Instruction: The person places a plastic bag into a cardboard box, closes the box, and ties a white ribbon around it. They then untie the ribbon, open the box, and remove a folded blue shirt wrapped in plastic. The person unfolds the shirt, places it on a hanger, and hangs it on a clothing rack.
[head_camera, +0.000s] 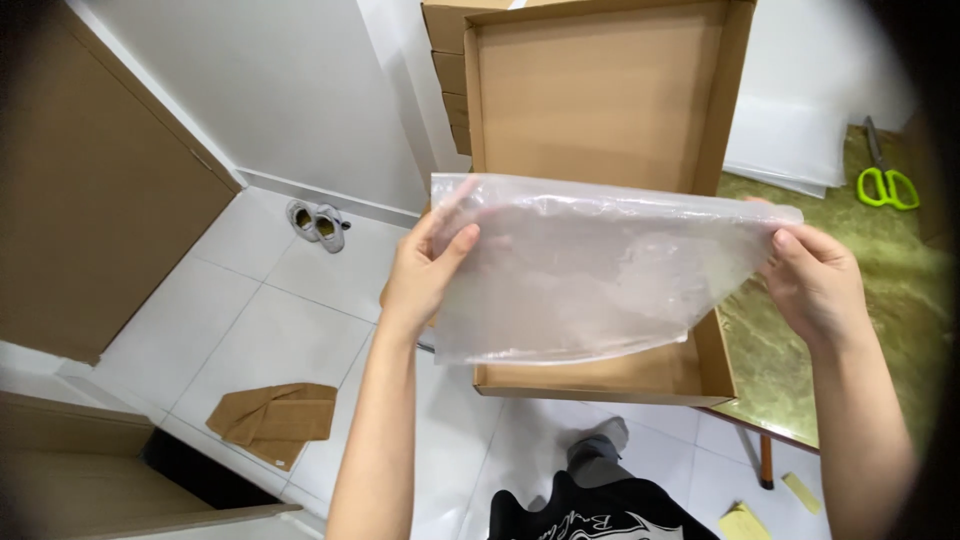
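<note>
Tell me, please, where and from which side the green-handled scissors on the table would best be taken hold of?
Take the scissors by the two green loop handles, which lie at the near end, towards the person; the blades point away, towards the wall. Coming from above and from the near side seems best, since they lie flat on the green marbled table with nothing over them. Both hands are busy with the bag.

You hold a clear, cloudy bag (590, 275) over a plain brown box (600, 90). At upper right lie lime-green scissors (886, 180) on a green marbled table (890, 300).
</note>
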